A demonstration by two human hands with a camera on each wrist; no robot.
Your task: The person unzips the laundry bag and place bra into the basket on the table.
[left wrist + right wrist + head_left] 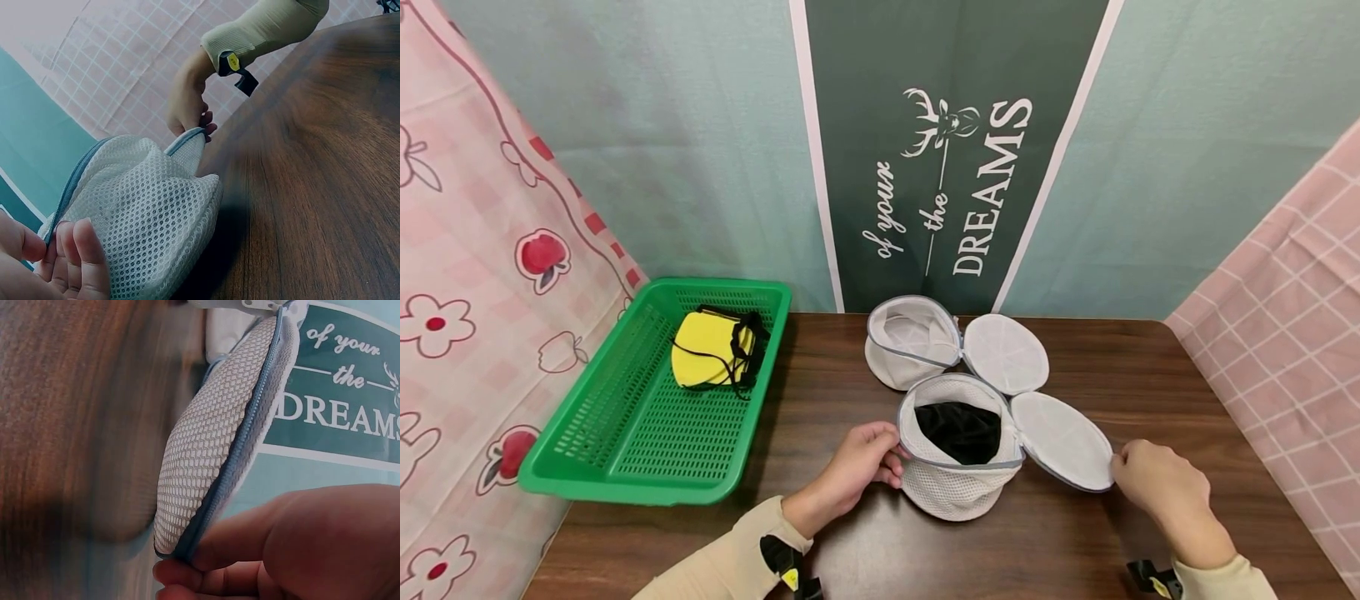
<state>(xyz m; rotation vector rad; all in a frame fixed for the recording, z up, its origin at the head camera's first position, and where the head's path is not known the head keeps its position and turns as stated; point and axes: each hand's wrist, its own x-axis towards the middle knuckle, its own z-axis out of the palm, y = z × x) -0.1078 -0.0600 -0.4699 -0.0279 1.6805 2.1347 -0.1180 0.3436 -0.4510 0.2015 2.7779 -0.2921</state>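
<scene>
A white mesh laundry bag (958,492) with a grey zip rim stands unzipped on the table, black cloth (962,432) lying inside. Its round lid (1066,440) is folded out to the right. My left hand (861,465) pinches the bag's rim on the left side, thumb and fingertips at the zip edge in the left wrist view. With my right hand (1161,483) I pinch the lid's outer edge; the right wrist view shows the lid's mesh (206,437) tilted, its zip edge between thumb and fingers.
Behind stands a second open mesh bag (910,342) with its lid (1006,354) spread right. To the left, a green plastic basket (632,492) holds yellow cloth pieces with black straps (711,350). Curtains hang at the back and both sides of the wooden table (820,383).
</scene>
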